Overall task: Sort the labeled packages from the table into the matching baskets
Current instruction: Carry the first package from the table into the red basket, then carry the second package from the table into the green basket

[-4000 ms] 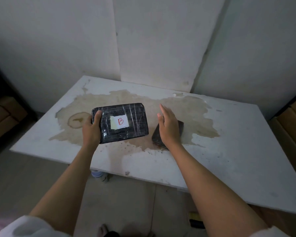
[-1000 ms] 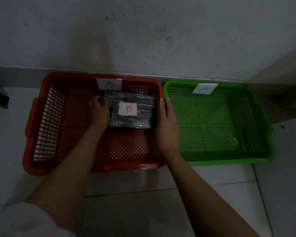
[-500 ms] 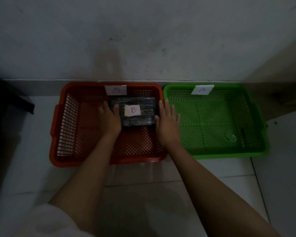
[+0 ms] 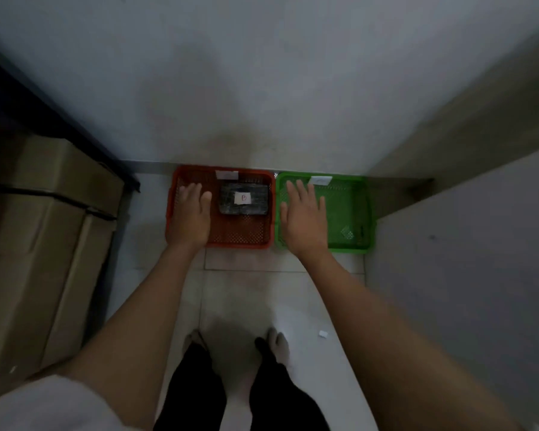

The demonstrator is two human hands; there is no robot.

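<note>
Black wrapped package [image 4: 244, 199] with a white "B" label lies flat in the red basket [image 4: 221, 236], toward its back right part, label up. Nothing touching it.

My left hand [image 4: 189, 217] hangs over the left half of the red basket, palm down, fingers spread loosely, empty. Thumb points toward the package, just beside it with a gap between. My right hand [image 4: 305, 219] hangs over the left side of the green basket [image 4: 350, 213], palm down, fingers splayed wide, empty.

Both baskets sit side by side on the tiled floor [image 4: 249, 293] against the wall [image 4: 262, 73], rims nearly touching. Each has a white paper tag on the back rim; red one's tag [image 4: 227, 174], green one's tag [image 4: 320, 180]. Lettering on both is too blurred to read. Green basket holds no package that I can see.

Stacked cardboard boxes [image 4: 44, 244] at left. My legs and feet are visible at bottom centre, standing on the floor.
</note>
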